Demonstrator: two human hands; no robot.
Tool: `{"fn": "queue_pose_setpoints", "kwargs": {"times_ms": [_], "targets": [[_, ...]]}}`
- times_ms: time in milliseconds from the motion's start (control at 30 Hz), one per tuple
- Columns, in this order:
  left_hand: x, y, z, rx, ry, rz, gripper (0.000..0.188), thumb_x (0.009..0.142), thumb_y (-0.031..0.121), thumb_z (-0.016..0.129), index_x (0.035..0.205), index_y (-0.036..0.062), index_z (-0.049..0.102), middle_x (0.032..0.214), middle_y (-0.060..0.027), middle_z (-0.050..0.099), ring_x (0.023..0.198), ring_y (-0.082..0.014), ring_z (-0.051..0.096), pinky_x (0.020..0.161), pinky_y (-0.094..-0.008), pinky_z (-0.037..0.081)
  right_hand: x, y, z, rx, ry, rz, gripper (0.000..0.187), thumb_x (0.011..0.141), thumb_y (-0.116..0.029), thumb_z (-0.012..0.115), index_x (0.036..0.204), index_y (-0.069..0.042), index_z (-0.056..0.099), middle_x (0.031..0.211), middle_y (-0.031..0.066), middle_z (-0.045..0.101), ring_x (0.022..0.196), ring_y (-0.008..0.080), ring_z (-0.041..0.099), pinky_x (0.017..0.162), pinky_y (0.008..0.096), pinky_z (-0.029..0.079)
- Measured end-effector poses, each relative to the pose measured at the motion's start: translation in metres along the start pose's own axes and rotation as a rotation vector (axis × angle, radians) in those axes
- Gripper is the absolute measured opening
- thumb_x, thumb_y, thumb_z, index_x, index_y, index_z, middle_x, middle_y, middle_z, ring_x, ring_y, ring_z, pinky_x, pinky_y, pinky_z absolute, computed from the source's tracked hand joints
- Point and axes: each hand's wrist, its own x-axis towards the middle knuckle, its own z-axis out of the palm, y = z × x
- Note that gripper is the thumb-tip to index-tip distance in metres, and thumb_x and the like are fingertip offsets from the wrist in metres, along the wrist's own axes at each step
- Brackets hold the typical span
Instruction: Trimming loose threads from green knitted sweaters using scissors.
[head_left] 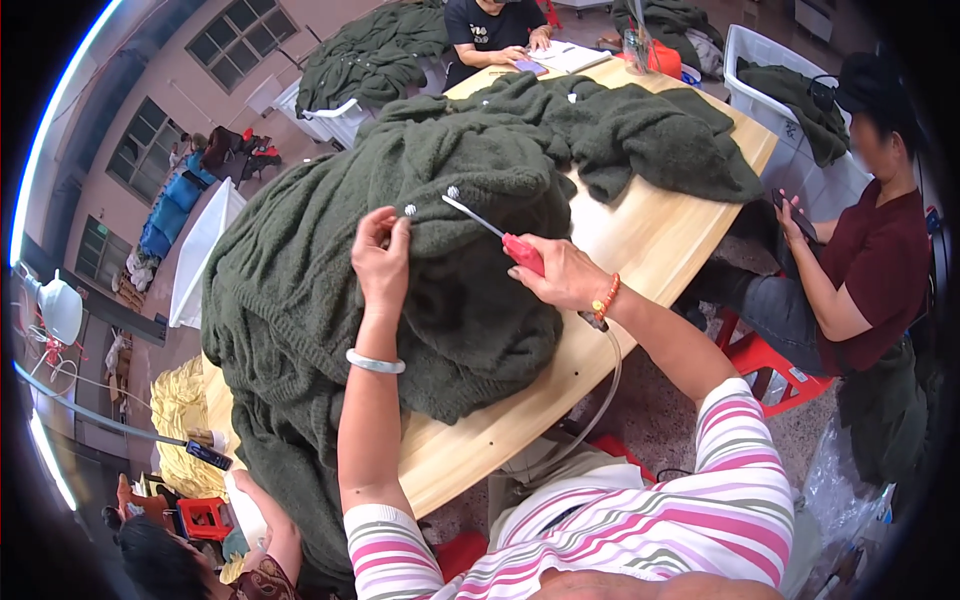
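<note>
A large heap of dark green knitted garments [300, 230] covers much of the pale wooden table [640, 235]. My left hand [382, 258] is closed at the heap's upper front, thumb and fingertips pinching the knit beside a small white-and-dark button [410, 210]. A second similar button [453, 193] sits a little farther right on the same fold. Wrapped in my right hand [567, 275] is a red-handled tool [525, 255] with a long thin metal shaft, whose tip lies close to that second button. The tool's exact kind is unclear.
A clear hose [612, 385] hangs below my right wrist. A person with a phone [815, 235] sits at the right; others sit at the far end and lower left. White bins [735, 50] of green knitwear stand around the table. A red stool [765, 365] is at the right.
</note>
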Motion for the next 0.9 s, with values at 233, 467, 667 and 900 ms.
{"fn": "queue_pose_setpoints", "kwargs": {"times_ms": [233, 467, 667, 900], "targets": [[0.002, 0.031, 0.019, 0.921, -0.013, 0.390, 0.028, 0.077, 0.017, 0.074, 0.103, 0.0087, 0.068, 0.096, -0.0085, 0.058, 0.095, -0.0276, 0.054, 0.084, -0.0389, 0.045, -0.011, 0.005, -0.001, 0.011, -0.027, 0.032, 0.037, 0.087, -0.027, 0.064, 0.116, -0.005, 0.055, 0.088, 0.0243, 0.066, 0.088, 0.0450, 0.062, 0.077, 0.0504, 0.050], [0.010, 0.025, 0.033, 1.080, -0.194, 0.548, 0.016, 0.080, 0.006, 0.066, 0.095, 0.0052, 0.062, 0.095, -0.0110, 0.054, 0.086, -0.0295, 0.058, 0.073, -0.0397, 0.050, -0.015, -0.004, -0.008, -0.022, -0.024, 0.037, 0.038, 0.087, -0.028, 0.064, 0.118, -0.006, 0.055, 0.086, 0.0227, 0.067, 0.086, 0.0429, 0.064, 0.077, 0.0493, 0.051], [0.009, 0.012, 0.021, 0.393, -0.275, 0.326, 0.010, 0.079, -0.004, 0.064, 0.088, 0.0000, 0.064, 0.081, -0.0093, 0.063, 0.070, -0.0192, 0.066, 0.065, -0.0286, 0.053, -0.026, -0.033, -0.024, -0.172, -0.202, 0.055, 0.035, 0.089, -0.027, 0.062, 0.118, -0.009, 0.057, 0.084, 0.0210, 0.068, 0.084, 0.0425, 0.065, 0.077, 0.0507, 0.051], [0.000, 0.004, 0.006, 0.037, -0.330, -0.144, 0.015, 0.091, -0.001, 0.060, 0.102, -0.0026, 0.070, 0.088, -0.0029, 0.070, 0.079, -0.0068, 0.063, 0.072, -0.0205, 0.050, -0.032, -0.043, -0.027, -0.127, -0.246, 0.048, 0.030, 0.089, -0.027, 0.061, 0.111, -0.007, 0.058, 0.083, 0.0208, 0.067, 0.084, 0.0418, 0.065, 0.077, 0.0504, 0.051]]}}
